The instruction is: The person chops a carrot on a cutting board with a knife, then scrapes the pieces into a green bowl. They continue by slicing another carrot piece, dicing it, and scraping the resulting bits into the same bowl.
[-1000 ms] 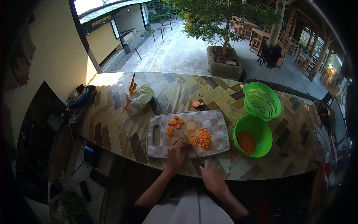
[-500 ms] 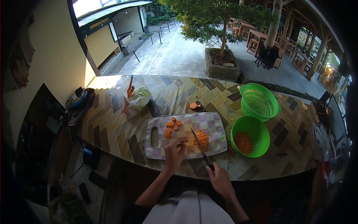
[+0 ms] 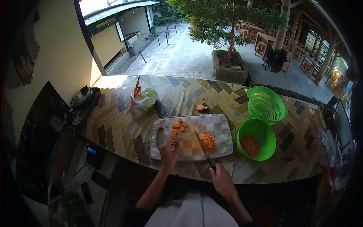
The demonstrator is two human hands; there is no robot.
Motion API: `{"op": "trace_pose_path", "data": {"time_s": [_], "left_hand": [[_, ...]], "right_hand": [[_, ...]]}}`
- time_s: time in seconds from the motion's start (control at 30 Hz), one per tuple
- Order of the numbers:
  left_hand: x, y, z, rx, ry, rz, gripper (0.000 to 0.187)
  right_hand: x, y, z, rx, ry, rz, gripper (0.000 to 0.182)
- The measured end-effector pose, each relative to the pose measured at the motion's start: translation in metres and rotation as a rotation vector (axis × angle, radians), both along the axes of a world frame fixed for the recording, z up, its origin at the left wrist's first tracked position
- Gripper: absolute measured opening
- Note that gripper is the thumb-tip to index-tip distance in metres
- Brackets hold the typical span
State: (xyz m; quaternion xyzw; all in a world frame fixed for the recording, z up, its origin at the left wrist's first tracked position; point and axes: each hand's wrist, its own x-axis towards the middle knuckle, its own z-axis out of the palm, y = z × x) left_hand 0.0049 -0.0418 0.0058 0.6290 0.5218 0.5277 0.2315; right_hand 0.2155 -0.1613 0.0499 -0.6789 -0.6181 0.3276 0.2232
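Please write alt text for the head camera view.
The right hand holds a knife beside diced carrot on a checkered cutting board. The left hand is near carrot slices; a green bowl and basket stand rightward.

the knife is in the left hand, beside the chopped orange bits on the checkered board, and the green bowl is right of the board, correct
Not quite: the head view shows the knife in the right hand. The rest stands.
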Motion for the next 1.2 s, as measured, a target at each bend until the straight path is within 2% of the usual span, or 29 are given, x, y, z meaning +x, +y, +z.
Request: {"op": "trace_pose_path", "data": {"time_s": [0.17, 0.3, 0.5, 0.63, 0.73, 0.83, 0.97, 1.07, 1.17, 1.2], "left_hand": [[0.002, -0.003, 0.008, 0.053, 0.011, 0.086, 0.027], [0.004, -0.004, 0.018, 0.095, 0.024, 0.069, 0.029], [-0.002, -0.003, 0.011, 0.080, 0.036, 0.088, 0.031], [0.005, -0.011, 0.007, 0.044, 0.038, 0.050, 0.027], [0.016, -0.014, 0.010, 0.024, 0.090, -0.093, 0.026], [0.033, -0.013, 0.014, 0.125, 0.139, -0.259, 0.034], [0.053, -0.009, 0.018, 0.182, 0.267, -0.388, 0.049], [0.062, -0.005, 0.009, 0.107, 0.172, -0.396, 0.050], [0.063, 0.003, 0.003, 0.115, 0.275, -0.335, 0.048], [0.063, 0.008, -0.001, 0.127, 0.316, -0.248, 0.045]], "right_hand": [[-0.026, -0.007, -0.011, 0.007, 0.113, 0.146, 0.030], [-0.028, -0.006, -0.014, -0.038, 0.106, 0.050, 0.030], [-0.002, -0.002, -0.011, 0.016, -0.061, -0.047, 0.031], [0.000, 0.002, -0.018, 0.180, -0.036, -0.019, 0.032], [0.000, 0.005, -0.002, -0.176, 0.407, -0.062, 0.031], [0.001, 0.002, -0.007, -0.244, 0.705, -0.121, 0.029], [0.014, -0.003, -0.008, -0.287, 0.759, -0.117, 0.031], [0.022, -0.007, -0.007, -0.281, 0.775, -0.145, 0.030], [0.026, -0.010, -0.005, -0.277, 0.780, -0.163, 0.030], [0.027, -0.010, -0.004, -0.277, 0.798, -0.169, 0.030]]}}
